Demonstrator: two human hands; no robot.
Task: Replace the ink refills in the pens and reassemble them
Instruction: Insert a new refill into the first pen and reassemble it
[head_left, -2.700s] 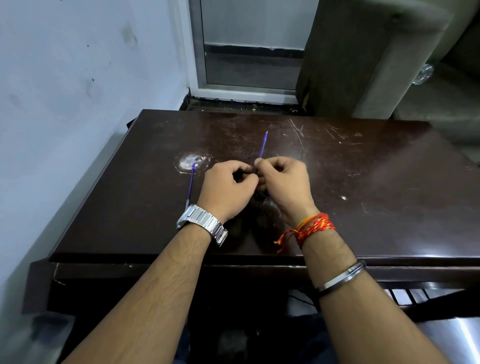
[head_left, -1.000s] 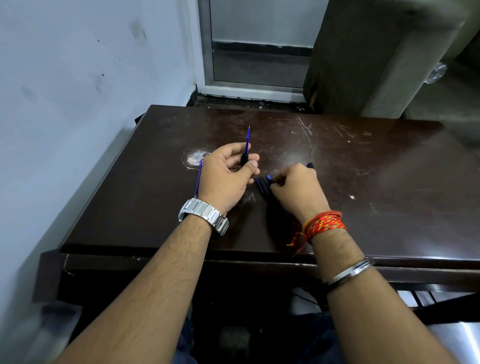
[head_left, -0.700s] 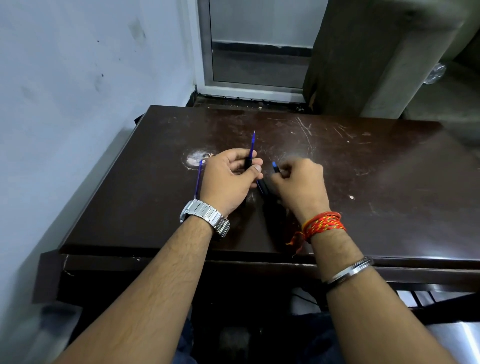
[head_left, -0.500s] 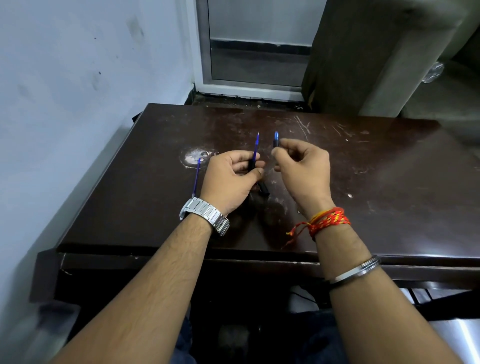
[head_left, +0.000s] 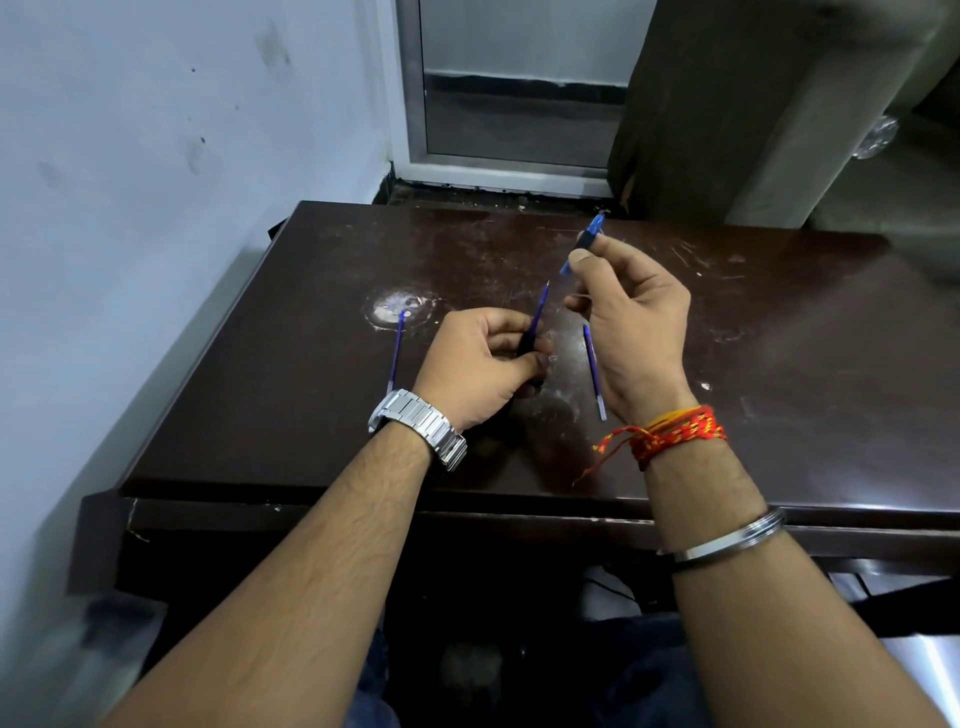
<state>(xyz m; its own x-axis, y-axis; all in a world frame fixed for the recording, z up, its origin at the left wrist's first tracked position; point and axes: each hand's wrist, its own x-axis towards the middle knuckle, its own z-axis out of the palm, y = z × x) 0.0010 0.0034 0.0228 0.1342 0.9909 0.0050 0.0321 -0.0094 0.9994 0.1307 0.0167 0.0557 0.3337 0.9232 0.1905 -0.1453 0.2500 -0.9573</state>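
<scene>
L hand (head_left: 483, 364), low over table (head_left: 779, 364), fingers curled round black pen barrel (head_left: 524, 345) w/ blue refill (head_left: 538, 310) sticking up out of it. One loose refill (head_left: 594, 371) lies on table btwn the hands; second loose refill (head_left: 396, 348) just left of L hand. R hand (head_left: 634, 322) raised farther back, fingers pinching blue-black pen front piece (head_left: 589, 236), tilted.

Dark scratched table (head_left: 779, 395) — white scuff patch (head_left: 390, 309); pale wall (head_left: 156, 208) left, glass door (head_left: 519, 67) behind.
</scene>
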